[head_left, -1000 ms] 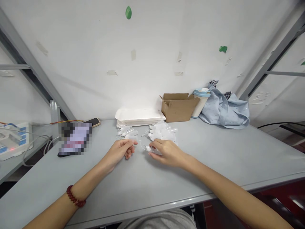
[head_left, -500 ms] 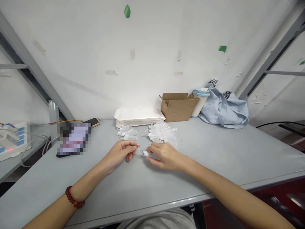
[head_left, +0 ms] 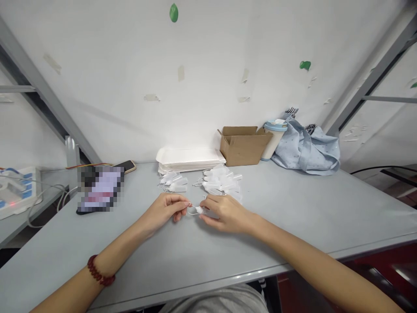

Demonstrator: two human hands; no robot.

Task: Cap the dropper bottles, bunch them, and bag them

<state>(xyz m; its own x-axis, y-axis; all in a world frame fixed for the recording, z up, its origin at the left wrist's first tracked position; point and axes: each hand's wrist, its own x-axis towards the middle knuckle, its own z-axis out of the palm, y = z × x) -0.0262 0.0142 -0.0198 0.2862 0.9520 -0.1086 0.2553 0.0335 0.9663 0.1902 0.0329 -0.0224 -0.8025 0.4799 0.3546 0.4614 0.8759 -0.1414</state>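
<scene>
My right hand (head_left: 224, 213) is closed around a small translucent white tube (head_left: 200, 210), whose white end sticks out between thumb and fingers. A thin white string (head_left: 192, 213) loops from that end toward the left. At the loop's far side, the thumb and forefinger of my left hand (head_left: 167, 210) are pinched on the string. Most of the tube is hidden by my right hand. Just beyond my hands lie two groups of similar tubes with strings: a smaller group (head_left: 177, 188) on the left and a larger pile (head_left: 216, 178) on the right.
Behind the tubes, a stack of white cardboard trays (head_left: 189, 158) stands beside an open brown box (head_left: 245, 151). Farther right are a lidded cup (head_left: 273, 141) and a light blue cloth bag (head_left: 306, 152). A blurred-out item (head_left: 102, 189), a phone (head_left: 129, 166) and a power strip (head_left: 31, 191) lie left.
My left fingers have come onto the string, which now stretches between both hands. My right hand has kept its hold on the tube in nearly the same place.
</scene>
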